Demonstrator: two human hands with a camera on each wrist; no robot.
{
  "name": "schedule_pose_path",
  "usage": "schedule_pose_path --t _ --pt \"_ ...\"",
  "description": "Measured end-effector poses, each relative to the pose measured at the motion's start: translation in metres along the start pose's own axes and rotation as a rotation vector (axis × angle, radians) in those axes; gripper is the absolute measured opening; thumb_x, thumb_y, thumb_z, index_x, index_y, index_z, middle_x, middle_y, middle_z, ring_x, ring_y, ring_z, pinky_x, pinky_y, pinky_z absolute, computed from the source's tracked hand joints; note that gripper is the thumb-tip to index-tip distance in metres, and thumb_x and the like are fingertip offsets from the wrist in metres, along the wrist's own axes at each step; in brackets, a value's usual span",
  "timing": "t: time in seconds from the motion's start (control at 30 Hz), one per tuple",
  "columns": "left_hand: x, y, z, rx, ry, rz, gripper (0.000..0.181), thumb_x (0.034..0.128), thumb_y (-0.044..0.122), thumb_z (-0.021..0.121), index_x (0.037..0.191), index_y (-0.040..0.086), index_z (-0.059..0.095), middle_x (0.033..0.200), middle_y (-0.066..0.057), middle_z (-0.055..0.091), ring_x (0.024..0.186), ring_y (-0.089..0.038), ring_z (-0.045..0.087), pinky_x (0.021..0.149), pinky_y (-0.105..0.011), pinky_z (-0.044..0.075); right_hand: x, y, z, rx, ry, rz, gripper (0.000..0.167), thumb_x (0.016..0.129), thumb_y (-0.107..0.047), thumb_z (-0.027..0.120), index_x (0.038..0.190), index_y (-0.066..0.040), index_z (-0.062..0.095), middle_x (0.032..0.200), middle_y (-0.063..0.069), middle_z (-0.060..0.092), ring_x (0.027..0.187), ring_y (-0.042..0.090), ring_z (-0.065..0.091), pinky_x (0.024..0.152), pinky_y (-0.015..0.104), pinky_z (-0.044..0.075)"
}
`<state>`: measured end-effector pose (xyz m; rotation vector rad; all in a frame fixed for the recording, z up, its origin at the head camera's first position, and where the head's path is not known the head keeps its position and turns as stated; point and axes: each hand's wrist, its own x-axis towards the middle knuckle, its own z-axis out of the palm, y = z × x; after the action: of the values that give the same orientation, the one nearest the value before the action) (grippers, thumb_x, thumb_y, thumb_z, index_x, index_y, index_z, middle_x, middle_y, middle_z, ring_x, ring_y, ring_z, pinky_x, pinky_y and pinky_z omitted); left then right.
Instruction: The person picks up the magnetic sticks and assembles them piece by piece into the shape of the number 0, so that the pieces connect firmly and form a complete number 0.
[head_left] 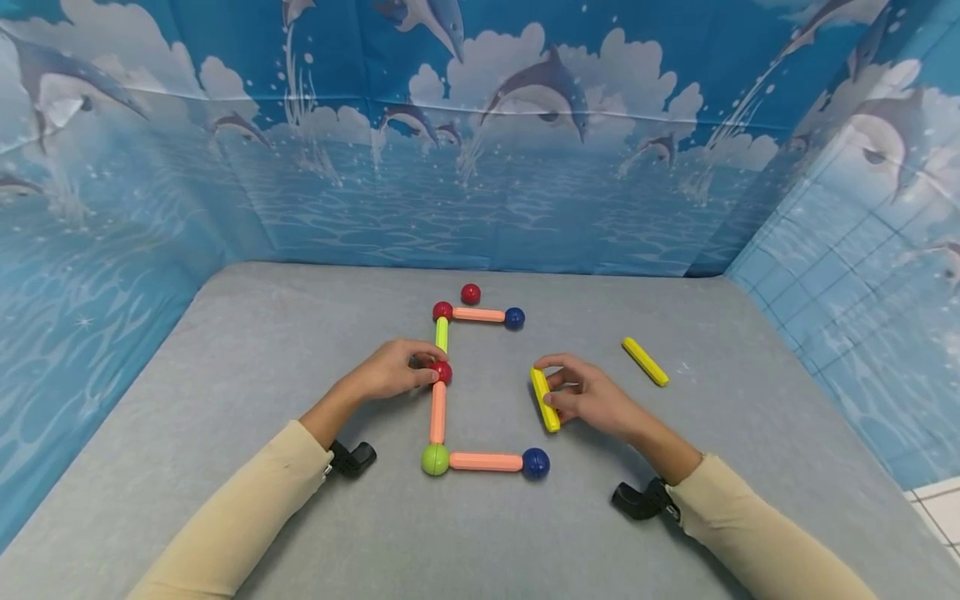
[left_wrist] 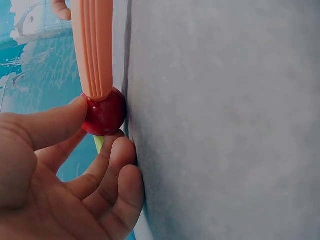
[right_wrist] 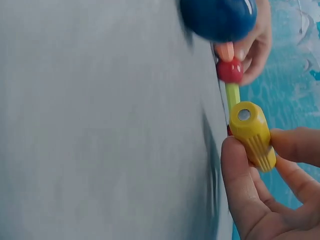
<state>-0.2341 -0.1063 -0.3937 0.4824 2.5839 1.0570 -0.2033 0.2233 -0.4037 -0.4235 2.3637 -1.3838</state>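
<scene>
My left hand point(head_left: 397, 367) pinches a red ball point(head_left: 442, 372) between thumb and fingers. That ball joins a lime-green rod point(head_left: 442, 335) above it and an orange rod point(head_left: 438, 413) below. In my right hand point(head_left: 588, 395) is a yellow rod point(head_left: 545, 400), held by thumb and fingertips a little right of the joined pieces; its metal end point(right_wrist: 243, 115) faces the right wrist camera. A green ball point(head_left: 435, 459) forms the lower corner, with a second orange rod point(head_left: 486, 462) running to a blue ball point(head_left: 536, 463).
At the top, another red ball point(head_left: 443, 311) links an orange rod point(head_left: 478, 315) to a blue ball point(head_left: 514, 318). A loose red ball point(head_left: 471, 293) lies just behind. Another yellow rod point(head_left: 645, 362) rests on the grey table point(head_left: 300, 517) at right. Dolphin-print curtains point(head_left: 510, 200) surround the table.
</scene>
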Motion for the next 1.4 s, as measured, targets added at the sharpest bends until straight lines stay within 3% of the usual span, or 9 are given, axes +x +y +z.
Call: schedule_pose_path --t 0.37,1.4 --pt "0.000 -0.002 0.001 -0.010 0.003 0.001 0.034 0.0949 0.015 0.065 0.129 0.013 0.066 0.113 -0.014 0.065 0.071 -0.016 0.057 0.060 -0.026 0.045 0.001 -0.009 0.012 0.145 0.036 0.065 0.047 0.097 -0.007 0.058 0.143 -0.010 0.045 0.118 0.021 0.054 0.088 0.020 0.065 0.078 0.040 0.061" --pt "-0.001 -0.002 0.001 -0.037 -0.004 0.011 0.034 0.0941 0.013 0.065 0.128 0.011 0.066 0.114 -0.015 0.065 0.076 -0.017 0.058 0.062 -0.027 0.046 -0.005 -0.008 0.022 0.154 -0.064 0.045 0.048 0.094 -0.006 0.063 0.137 -0.003 0.043 0.110 0.019 0.058 0.085 0.020 0.067 0.081 0.040 0.060"
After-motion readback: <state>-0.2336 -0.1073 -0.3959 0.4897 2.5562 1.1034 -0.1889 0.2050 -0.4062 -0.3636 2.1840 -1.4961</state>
